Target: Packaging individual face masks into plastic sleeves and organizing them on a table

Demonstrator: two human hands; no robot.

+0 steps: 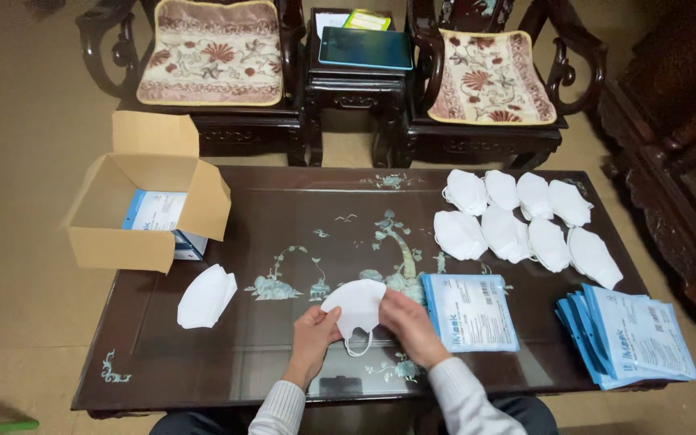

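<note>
A person seated at a dark inlaid table (283, 209) holds a folded white face mask (356, 304) between both hands, just above the table's near edge. The left hand (312, 337) pinches the mask's lower left edge, its fingers (325, 318) closed on the fabric; the right hand (409, 324) grips the right edge, with its fingers (390, 302) curled over it. The mask lies between the two hands, its long axis running roughly left to right and tilted up toward the right, so both hands are equally close. It is a smooth, curved fold of white cloth, and a white ear loop (358, 348) hangs below it toward the person. Just right of the right hand lies a flat blue-and-white pouch (470, 312), and a fanned stack of similar pouches (630, 334) sits at the table's right end. Eight more white masks (517, 217) lie in two rows at the far right of the table. Another folded mask (205, 296) rests well to the left, near an open cardboard box (147, 209) that holds a smaller blue-and-white carton (155, 213). Two cushioned chairs (211, 52) stand beyond the table.
</note>
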